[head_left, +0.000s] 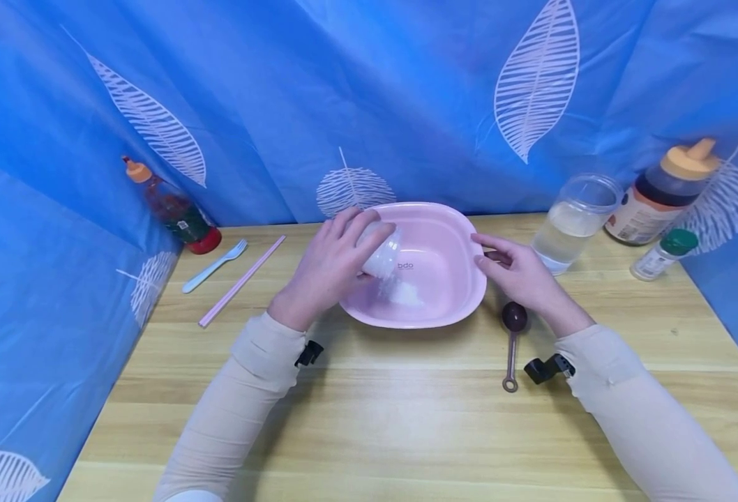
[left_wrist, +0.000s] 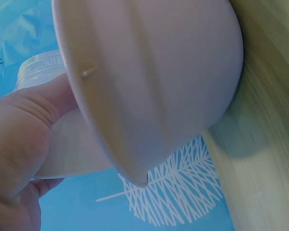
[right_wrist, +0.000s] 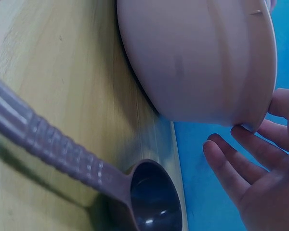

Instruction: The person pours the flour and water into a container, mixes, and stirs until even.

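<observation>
My left hand (head_left: 334, 261) grips a clear plastic jar (head_left: 384, 256), tipped with its mouth down over the inside of a pink basin (head_left: 447, 307). White powder (head_left: 405, 293) lies in a small heap on the basin floor below the mouth. In the left wrist view, the basin's wall hides part of the jar. On the other side, my right hand (head_left: 520, 272) pinches the basin's rim, with the thumb at the edge and fingers under the lip in the right wrist view. Just below this hand, a brown measuring spoon (head_left: 515, 317) lies on the table.
Behind my right hand stand a clear cup of liquid (head_left: 566, 230), a sauce bottle with a yellow cap (head_left: 651, 202) and a green-capped shaker (head_left: 664, 254). At left are a red sauce bottle (head_left: 183, 216), a light-blue fork (head_left: 215, 266) and pink chopsticks (head_left: 242, 281). A blue curtain (head_left: 268, 104) borders the table.
</observation>
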A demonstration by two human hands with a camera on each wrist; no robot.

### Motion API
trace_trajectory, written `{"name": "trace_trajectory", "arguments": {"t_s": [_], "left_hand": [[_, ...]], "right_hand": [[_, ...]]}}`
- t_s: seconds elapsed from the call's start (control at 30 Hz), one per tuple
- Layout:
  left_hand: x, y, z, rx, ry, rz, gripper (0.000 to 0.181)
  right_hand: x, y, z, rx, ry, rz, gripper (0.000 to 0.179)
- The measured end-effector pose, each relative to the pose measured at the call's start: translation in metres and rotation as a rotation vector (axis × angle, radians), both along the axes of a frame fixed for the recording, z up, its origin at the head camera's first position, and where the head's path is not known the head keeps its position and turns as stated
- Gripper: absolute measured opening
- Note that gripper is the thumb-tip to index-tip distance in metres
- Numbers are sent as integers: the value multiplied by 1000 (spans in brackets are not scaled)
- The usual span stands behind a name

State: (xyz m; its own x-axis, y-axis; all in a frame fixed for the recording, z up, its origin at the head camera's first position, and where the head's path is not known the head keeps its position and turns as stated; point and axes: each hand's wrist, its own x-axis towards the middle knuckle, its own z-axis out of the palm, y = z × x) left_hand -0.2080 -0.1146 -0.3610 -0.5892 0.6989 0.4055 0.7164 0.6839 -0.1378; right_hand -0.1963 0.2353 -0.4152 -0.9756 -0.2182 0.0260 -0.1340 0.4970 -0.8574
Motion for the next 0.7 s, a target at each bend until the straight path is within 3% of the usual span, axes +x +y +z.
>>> {"name": "trace_trajectory", "arguments": {"t_s": [0.27,0.7], "left_hand": [[-2,-7,-5,-13,11,-3,89],[-1,-2,1,22,-2,4,90]], "right_hand": [[1,-1,2,-4,-2,9,56],[3,-3,3,-4,-9,4,55]]}}
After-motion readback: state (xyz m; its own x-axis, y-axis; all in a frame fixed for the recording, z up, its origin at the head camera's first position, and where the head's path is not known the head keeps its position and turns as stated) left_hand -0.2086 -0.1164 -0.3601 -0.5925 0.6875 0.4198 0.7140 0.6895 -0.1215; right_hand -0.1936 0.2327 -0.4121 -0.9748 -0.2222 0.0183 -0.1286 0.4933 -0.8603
